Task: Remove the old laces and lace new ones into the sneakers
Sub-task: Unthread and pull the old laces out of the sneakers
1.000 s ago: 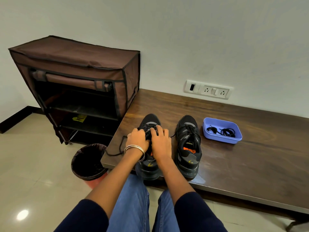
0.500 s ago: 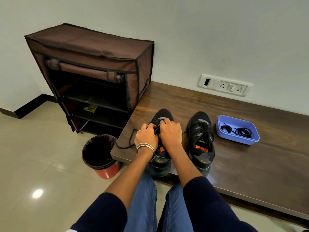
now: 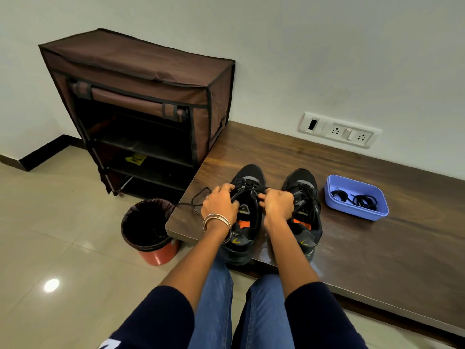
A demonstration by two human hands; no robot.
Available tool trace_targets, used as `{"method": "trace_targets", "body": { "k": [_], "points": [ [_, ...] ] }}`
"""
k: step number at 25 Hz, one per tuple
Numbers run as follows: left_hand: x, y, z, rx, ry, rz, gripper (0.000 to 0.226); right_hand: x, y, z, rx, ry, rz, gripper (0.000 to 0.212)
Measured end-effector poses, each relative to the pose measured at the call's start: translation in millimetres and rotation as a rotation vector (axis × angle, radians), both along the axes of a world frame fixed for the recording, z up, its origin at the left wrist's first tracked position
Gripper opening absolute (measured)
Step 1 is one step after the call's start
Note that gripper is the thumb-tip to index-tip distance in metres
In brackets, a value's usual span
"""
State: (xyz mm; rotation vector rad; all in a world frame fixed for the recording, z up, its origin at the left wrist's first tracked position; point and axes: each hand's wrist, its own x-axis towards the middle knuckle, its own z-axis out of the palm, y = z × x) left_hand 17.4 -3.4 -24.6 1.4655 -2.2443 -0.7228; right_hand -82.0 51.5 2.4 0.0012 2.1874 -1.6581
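Both sets of fingers (image 3: 227, 190) are curled tight on the black lace (image 3: 247, 188), left hand (image 3: 220, 202) and right hand (image 3: 276, 205) pulling it across the left sneaker (image 3: 247, 238). The other sneaker (image 3: 304, 185) stands just beside it on the wooden surface (image 3: 377, 248), a blue tray (image 3: 352, 212) of coiled laces (image 3: 364, 200) nearby.

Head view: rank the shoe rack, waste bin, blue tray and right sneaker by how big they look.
1. Shoe rack, by far.
2. Right sneaker and waste bin look alike; hand and table hide parts, so unranked.
3. Blue tray, smallest.
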Motion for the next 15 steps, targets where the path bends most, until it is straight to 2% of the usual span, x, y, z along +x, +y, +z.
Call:
{"method": "trace_targets", "body": {
  "k": [1,3,4,6,8,10,11,13,15],
  "points": [
    [0,0,0,-0.004,-0.011,0.001,0.038,2,0,6,0.088,0.15,0.072,0.017],
    [0,1,1,-0.015,-0.035,-0.005,0.035,5,-2,11,0.32,0.594,0.319,0.032],
    [0,1,1,-0.018,-0.044,-0.01,0.035,7,-3,14,0.45,0.784,0.453,0.031],
    [0,0,1,-0.023,-0.055,-0.015,0.035,10,-10,15,0.72,0.972,0.68,0.02],
    [1,1,2,-0.02,-0.056,-0.016,0.035,12,-11,12,0.88,1.057,0.777,0.014],
    [0,2,2,-0.02,-0.054,-0.007,0.036,11,-9,9,0.847,1.104,0.733,0.014],
    [0,3,2,-0.019,-0.052,-0.004,0.036,11,-7,8,0.762,1.058,0.676,0.014],
    [0,4,3,-0.012,-0.048,-0.003,0.037,13,-2,6,0.495,0.859,0.488,0.015],
    [0,4,4,-0.008,-0.043,0.005,0.037,14,2,9,0.103,0.586,0.225,0.013]
  ]
}}
